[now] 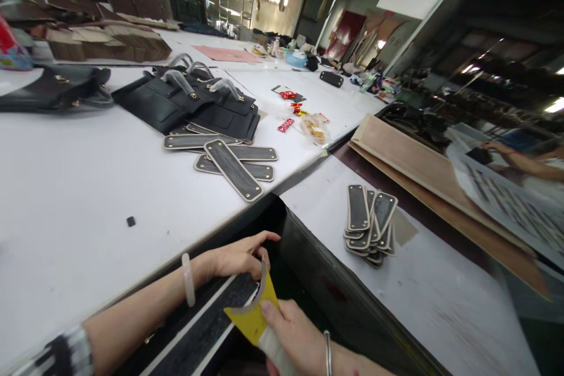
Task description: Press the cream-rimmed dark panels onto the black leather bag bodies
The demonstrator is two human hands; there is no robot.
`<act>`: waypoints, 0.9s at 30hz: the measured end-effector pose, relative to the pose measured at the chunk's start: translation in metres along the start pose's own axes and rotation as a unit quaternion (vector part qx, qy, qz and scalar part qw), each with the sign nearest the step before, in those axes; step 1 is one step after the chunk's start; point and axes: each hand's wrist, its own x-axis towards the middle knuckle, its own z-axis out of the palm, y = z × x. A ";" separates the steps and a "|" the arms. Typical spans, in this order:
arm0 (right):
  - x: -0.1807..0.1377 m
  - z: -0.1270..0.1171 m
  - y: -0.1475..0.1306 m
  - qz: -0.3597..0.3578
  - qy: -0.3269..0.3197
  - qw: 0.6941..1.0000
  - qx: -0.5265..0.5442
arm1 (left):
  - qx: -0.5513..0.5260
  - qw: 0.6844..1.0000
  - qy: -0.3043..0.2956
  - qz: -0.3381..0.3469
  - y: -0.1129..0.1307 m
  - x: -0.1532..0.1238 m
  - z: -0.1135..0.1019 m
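My left hand, a pale bangle on its wrist, has its index finger stretched forward while the thumb and other fingers curl at the far end of a long black strip with white edges. They seem to grip that end; the contact is partly hidden. In my right hand is a yellow scraper with a whitish, wrapped-looking handle. Its concave grey edge is tilted up, close to my left fingertips and over the strip. The strip slants down toward me, below the table's edge.
Black rectangular panels with light borders lie on the white table beside black handbags. A similar pile sits on the right table. Brown boards lean beyond it. A dark gap separates the tables. Someone's arm shows far right.
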 end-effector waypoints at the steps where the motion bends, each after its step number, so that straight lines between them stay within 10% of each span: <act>1: 0.002 0.003 0.002 0.002 0.002 1.000 0.005 | 0.002 1.000 0.007 0.000 0.001 -0.001 0.001; 14: -0.002 0.011 0.028 -0.021 -0.071 0.993 0.090 | 0.131 0.977 0.170 0.001 0.016 -0.053 0.027; 20: -0.023 -0.017 0.041 -0.021 0.064 0.975 0.213 | 0.235 0.941 0.241 -0.025 0.009 -0.054 0.037; 27: 0.011 0.016 0.004 -0.100 0.142 0.919 0.355 | 0.243 0.929 0.275 -0.043 0.003 -0.049 0.046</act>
